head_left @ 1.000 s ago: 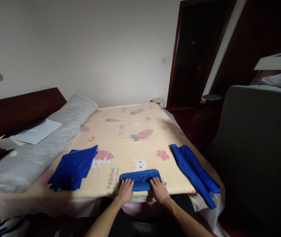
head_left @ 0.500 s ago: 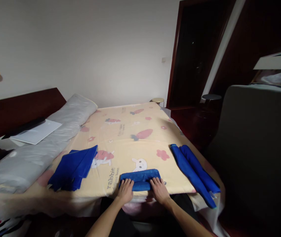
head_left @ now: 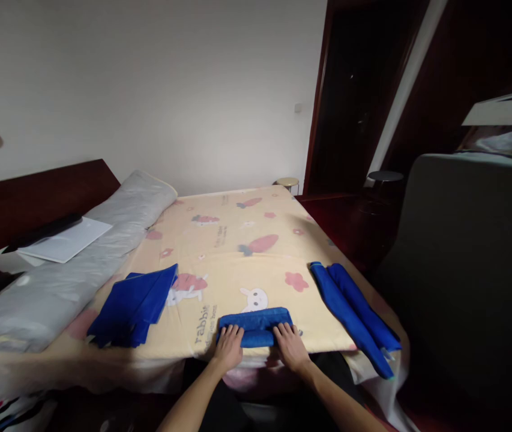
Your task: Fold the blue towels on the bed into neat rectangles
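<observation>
A partly rolled blue towel (head_left: 256, 320) lies crosswise at the near edge of the bed, just below a printed rabbit face. My left hand (head_left: 229, 347) grips its left end, fingers curled over the top of the roll. At the right end, my right hand (head_left: 290, 345) holds it the same way. Both thumbs are on the near side, partly hidden. To the left lies a stack of flat blue cloths (head_left: 134, 306). Two rolled blue towels (head_left: 350, 315) rest side by side at the bed's right edge, their near ends reaching the rim.
The bed (head_left: 246, 270) has a yellow printed cover. Along its left runs a long grey pillow (head_left: 102, 240) with a white flat sheet or box (head_left: 66, 241) on top. A dark grey panel (head_left: 472, 252) stands at right. Two stools, one beige (head_left: 287, 181), one dark (head_left: 385, 176), stand farther back.
</observation>
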`<state>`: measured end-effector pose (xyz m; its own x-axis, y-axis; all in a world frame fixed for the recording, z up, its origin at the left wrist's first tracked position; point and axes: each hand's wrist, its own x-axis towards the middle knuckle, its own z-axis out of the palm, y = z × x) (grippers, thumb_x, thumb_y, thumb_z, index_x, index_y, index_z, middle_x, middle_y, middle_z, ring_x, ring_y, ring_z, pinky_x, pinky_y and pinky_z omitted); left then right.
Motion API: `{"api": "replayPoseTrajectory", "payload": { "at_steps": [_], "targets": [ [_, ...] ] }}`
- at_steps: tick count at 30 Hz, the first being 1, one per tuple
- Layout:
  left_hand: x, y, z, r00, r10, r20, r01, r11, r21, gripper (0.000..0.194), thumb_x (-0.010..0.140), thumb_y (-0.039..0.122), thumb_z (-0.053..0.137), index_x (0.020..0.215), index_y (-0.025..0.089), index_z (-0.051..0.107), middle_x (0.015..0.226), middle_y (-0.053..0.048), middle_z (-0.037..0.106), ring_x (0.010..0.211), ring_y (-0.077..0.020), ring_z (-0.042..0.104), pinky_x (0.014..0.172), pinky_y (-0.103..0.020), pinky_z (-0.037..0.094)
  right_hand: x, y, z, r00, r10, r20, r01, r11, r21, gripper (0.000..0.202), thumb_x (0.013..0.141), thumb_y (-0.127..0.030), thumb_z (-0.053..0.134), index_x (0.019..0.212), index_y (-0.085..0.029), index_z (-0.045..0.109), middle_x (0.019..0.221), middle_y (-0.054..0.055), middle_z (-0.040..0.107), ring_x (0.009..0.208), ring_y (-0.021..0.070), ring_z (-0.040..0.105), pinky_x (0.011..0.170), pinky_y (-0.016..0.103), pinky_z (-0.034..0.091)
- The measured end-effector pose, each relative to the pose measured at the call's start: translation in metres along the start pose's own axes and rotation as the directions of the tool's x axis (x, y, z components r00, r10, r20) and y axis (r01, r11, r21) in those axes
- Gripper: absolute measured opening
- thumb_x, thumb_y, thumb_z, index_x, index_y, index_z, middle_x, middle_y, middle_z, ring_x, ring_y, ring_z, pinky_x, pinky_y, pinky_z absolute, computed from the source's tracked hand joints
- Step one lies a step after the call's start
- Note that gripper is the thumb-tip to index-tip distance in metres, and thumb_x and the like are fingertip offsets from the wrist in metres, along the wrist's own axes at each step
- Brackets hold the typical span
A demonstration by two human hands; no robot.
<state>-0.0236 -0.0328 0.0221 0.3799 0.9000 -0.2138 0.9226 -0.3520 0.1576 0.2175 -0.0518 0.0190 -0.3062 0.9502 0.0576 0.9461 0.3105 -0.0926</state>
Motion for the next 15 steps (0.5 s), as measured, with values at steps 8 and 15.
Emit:
{"api": "replayPoseTrajectory", "payload": {
  "at_steps": [8,15],
  "targets": [
    [0.0004,0.0014,0.0001,1.000,-0.005,-0.007,0.005,1.000,-0.009,0.064,0.080,0.025,0.040,0.143,0.014,0.038,0.149,-0.012,0.038,0.139,-0.0285,0.027,0.116,-0.047,0.015,-0.0014,-0.0013,-0.0034,1.000,0.004,0.012,-0.004,1.000,0.000,0.042,0.078,-0.021,0.056,0.120,-0.014,0.056,0.119,0.015,0.057,0.109,0.0319,0.044,0.097,0.044,0.025],
    [0.0001,0.0031,-0.0024,1.000,-0.018,0.009,0.018,1.000,0.023,0.064,0.080,0.024,0.039,0.143,0.015,0.037,0.150,-0.011,0.037,0.139,-0.0273,0.027,0.116,-0.046,0.014,-0.0015,-0.0011,-0.0016,1.000,0.009,0.012,-0.009,1.000,0.004,0.044,0.077,-0.023,0.059,0.120,-0.014,0.055,0.118,0.015,0.056,0.110,0.0320,0.044,0.097,0.044,0.025]
  ]
}}
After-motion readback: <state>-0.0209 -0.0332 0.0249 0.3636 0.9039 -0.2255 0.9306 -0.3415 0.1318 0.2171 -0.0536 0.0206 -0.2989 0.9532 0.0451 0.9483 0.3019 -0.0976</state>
